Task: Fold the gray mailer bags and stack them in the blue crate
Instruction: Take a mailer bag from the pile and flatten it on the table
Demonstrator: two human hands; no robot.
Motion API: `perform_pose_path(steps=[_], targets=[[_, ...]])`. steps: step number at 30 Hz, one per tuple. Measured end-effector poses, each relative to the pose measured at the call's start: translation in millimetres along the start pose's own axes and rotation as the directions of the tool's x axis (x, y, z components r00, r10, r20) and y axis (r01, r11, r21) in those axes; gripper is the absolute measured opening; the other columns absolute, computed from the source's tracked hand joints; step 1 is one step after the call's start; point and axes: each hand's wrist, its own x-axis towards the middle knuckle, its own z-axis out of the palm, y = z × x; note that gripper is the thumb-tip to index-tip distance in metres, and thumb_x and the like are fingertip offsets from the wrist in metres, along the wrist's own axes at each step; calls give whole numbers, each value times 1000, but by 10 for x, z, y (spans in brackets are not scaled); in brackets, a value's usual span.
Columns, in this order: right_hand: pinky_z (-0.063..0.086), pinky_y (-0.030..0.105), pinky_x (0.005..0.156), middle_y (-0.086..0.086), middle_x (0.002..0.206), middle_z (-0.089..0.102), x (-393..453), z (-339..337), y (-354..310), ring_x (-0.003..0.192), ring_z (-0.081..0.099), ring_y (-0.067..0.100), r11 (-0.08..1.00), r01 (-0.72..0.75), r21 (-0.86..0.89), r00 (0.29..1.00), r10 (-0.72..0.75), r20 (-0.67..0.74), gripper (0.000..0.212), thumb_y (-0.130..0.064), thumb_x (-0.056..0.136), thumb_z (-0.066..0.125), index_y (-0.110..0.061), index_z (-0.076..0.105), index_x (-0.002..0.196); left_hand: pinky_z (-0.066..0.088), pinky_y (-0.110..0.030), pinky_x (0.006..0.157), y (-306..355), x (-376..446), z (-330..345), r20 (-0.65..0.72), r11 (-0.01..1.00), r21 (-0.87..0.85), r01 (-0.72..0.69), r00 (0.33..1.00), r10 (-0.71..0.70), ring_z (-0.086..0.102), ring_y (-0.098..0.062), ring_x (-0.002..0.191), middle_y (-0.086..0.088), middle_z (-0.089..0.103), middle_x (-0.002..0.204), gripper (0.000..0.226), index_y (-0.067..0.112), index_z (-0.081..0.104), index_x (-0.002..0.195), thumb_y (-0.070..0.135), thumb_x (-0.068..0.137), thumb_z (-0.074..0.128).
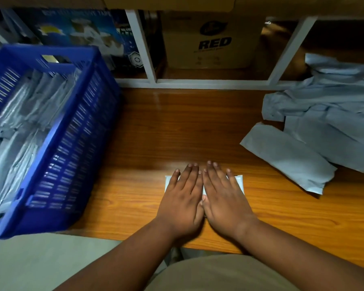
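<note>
A folded gray mailer bag (pixel 240 181) lies on the wooden table near its front edge, mostly hidden under both hands. My left hand (pixel 182 198) and my right hand (pixel 223 196) press flat on it side by side, fingers straight. The blue crate (pixel 80 127) stands at the left, with several folded gray mailer bags (pixel 19 122) inside. A loose pile of unfolded gray mailer bags (pixel 324 122) lies at the right of the table.
Behind the table runs a white shelf frame (pixel 198 82) with a brown cardboard box (pixel 210 40) marked RED and a blue printed box (pixel 82 32). Bare wooden table (pixel 177 122) lies between the crate and the pile.
</note>
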Motion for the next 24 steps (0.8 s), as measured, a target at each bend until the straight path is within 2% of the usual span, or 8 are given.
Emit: perform_pose_path(steps=[8, 13, 16, 20, 24], targets=[[9, 54, 133, 14, 178, 3, 15, 23, -2, 165, -3, 26, 1000, -16, 14, 1000, 16, 1, 75, -44, 105, 32, -9, 15, 170, 6, -53, 132, -9, 9, 9, 21, 1000, -3, -10, 1000, 10, -8, -26, 165, -14, 4, 178, 77, 8, 9, 170, 44, 106, 32], [2, 55, 131, 10, 179, -1, 4, -18, -25, 165, -8, 24, 999, -36, 13, 999, 35, 35, 75, -47, 105, 24, -14, 11, 171, 15, -54, 131, -55, -28, 19, 19, 1000, -23, -13, 1000, 13, 2, -26, 165, -13, 13, 177, 76, 10, 19, 169, 45, 104, 38], [-3, 52, 132, 10, 179, 0, 51, -66, -24, 165, -8, 23, 999, -37, 33, 998, 36, 46, 74, -50, 107, 20, -15, 11, 171, 14, -55, 130, -149, -64, -21, 37, 1000, 5, -14, 999, 14, 6, -26, 165, -13, 17, 176, 75, 11, 23, 168, 46, 104, 38], [0, 52, 132, 8, 179, 0, 88, -66, -151, 165, -9, 20, 999, 20, 40, 999, -21, 34, 73, -51, 109, 18, -15, 10, 171, 12, -56, 131, -201, -134, -18, 21, 999, 26, 27, 999, -28, 2, -24, 165, -11, 15, 177, 73, 12, 23, 169, 43, 104, 37], [6, 55, 132, 9, 179, 3, 92, -15, -175, 165, -5, 22, 1000, 18, 7, 1000, -18, 20, 73, -52, 109, 19, -13, 11, 171, 12, -52, 131, -238, -130, -1, 6, 1000, -6, 17, 1000, -17, 0, -22, 165, -10, 11, 177, 73, 13, 18, 170, 42, 105, 36]])
